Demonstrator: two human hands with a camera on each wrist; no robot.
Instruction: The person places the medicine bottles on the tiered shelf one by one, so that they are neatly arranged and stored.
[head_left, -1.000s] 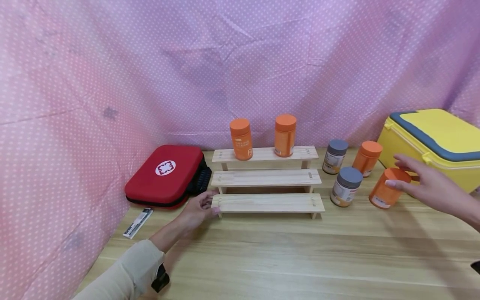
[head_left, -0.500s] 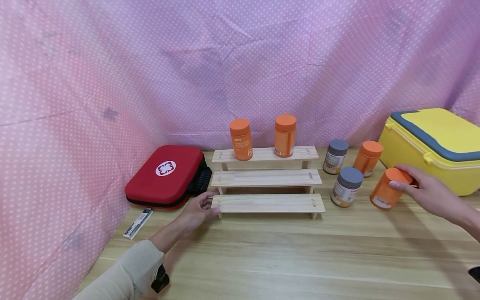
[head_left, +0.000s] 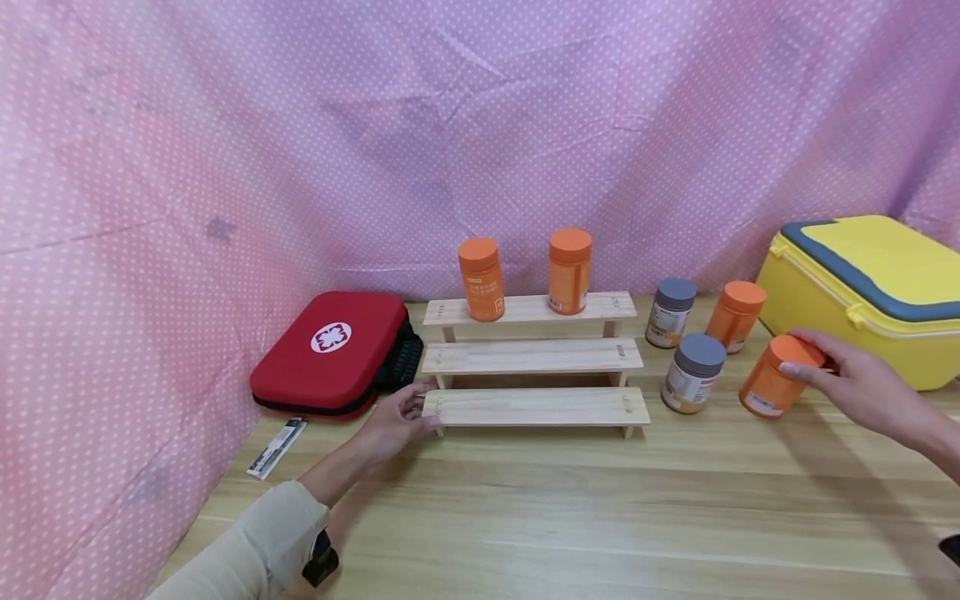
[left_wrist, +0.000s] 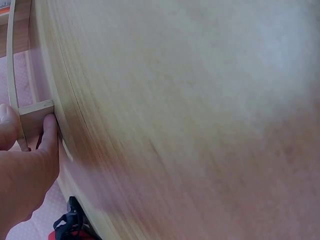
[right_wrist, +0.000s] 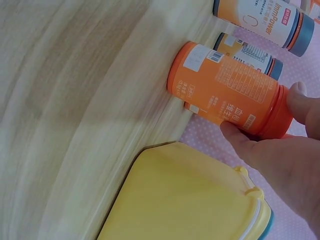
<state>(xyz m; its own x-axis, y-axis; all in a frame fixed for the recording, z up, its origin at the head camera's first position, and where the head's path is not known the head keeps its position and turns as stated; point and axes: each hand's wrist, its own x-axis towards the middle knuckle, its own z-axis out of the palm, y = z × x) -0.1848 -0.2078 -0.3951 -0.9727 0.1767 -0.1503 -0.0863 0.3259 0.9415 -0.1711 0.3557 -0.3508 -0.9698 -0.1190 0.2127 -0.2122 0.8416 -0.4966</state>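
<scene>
My right hand (head_left: 862, 387) grips an orange jar (head_left: 771, 385) near its lid, thumb on one side and fingers on the other. The jar stands on the table; in the right wrist view, its label (right_wrist: 199, 58) faces the camera. At the left end of the three-step wooden rack (head_left: 536, 408), my left hand (head_left: 388, 425) holds the lowest step by its end and leg. Two more orange jars, one left (head_left: 483, 287) and one right (head_left: 568, 279), stand on the top step. Beside the held jar are a grey-lidded jar (head_left: 688, 383), a second grey-lidded jar (head_left: 668, 321) and another orange jar (head_left: 733, 321).
A yellow box (head_left: 840, 308) with a grey-trimmed lid stands right behind the right hand. Left of the rack lies a red first-aid case (head_left: 330, 350), with a small white packet (head_left: 276, 448) in front. A pink dotted cloth (head_left: 525, 150) hangs behind the table.
A second ago my right hand had its fingers spread over the orange jar; it then came down and took hold of it. The left hand has stayed on the rack.
</scene>
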